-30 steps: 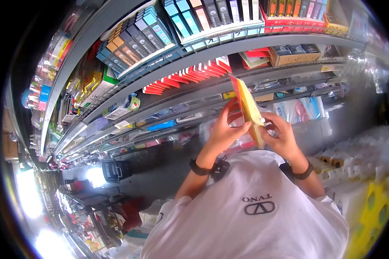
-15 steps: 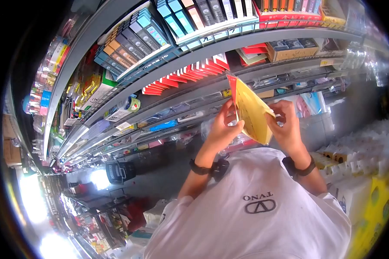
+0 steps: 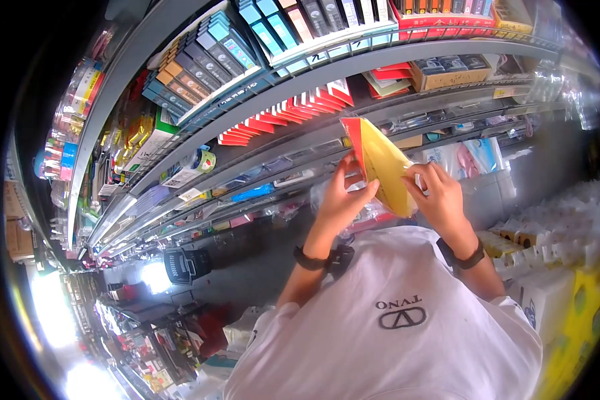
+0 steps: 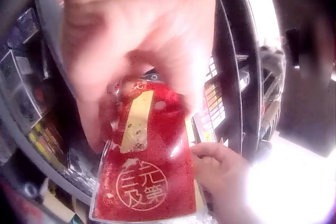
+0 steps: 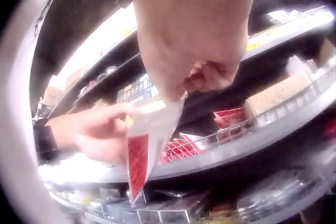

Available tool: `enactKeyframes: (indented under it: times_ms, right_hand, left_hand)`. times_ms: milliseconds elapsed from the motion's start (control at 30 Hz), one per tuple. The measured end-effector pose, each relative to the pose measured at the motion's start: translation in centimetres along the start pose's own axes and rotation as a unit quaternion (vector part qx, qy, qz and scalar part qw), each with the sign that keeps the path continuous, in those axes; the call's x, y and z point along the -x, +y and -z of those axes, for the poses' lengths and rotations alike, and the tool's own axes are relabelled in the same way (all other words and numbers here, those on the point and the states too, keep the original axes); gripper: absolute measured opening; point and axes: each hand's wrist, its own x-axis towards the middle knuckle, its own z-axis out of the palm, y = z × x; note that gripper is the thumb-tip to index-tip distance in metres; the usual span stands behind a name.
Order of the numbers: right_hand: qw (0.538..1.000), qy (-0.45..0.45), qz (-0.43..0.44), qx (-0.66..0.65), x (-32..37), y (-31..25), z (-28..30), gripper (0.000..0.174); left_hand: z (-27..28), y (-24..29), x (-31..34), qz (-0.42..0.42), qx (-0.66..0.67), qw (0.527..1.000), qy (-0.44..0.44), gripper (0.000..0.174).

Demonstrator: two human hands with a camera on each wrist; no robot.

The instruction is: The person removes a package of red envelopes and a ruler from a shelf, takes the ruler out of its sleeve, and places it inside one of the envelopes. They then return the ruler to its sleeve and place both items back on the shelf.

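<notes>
A red envelope packet (image 3: 388, 172) in a clear plastic wrapper is held up in front of the chest, its yellow face turned toward the head camera. Its red front (image 4: 157, 174) shows in the left wrist view, with gold characters in a circle and a yellow strip. My left hand (image 3: 341, 197) grips one long side between thumb and fingers. On the opposite edge, my right hand (image 3: 438, 199) pinches the packet with thumb and curled fingertips. In the right wrist view the packet (image 5: 138, 161) hangs tilted below the right hand, with the left hand behind it.
Behind the packet, a shelf carries a row of red envelopes (image 3: 290, 113) and a cardboard box (image 3: 450, 72). Above it stand cartons of slim blue and grey boxes (image 3: 210, 63). A dark basket (image 3: 185, 265) sits on the aisle floor. Plastic-wrapped goods (image 3: 553, 227) lie at right.
The packet has turned from nearly edge-on to show its yellow face, then tilted slightly back and lower. My right hand has shifted along its edge; the left hand keeps its grip.
</notes>
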Motion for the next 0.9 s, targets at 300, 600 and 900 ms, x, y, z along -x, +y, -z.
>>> enactKeyframes:
  times_ms: [300, 600, 900]
  right_hand:
    - [0.920, -0.225, -0.199, -0.253, -0.4, -0.8, 0.0, 0.029]
    - [0.857, -0.224, -0.219, -0.409, 0.1, 1.9, -2.2, 0.032]
    - [0.798, -0.212, -0.259, -0.502, 0.1, 2.6, -1.6, 0.032]
  left_hand:
    - [-1.7, 0.0, -0.1, -0.134, -0.276, 0.949, 0.073, 0.093]
    - [-2.5, 0.5, -0.1, -0.191, -0.310, 0.931, 0.025, 0.089]
    - [-0.4, -1.0, -0.4, -0.121, -0.196, 0.971, -0.065, 0.061]
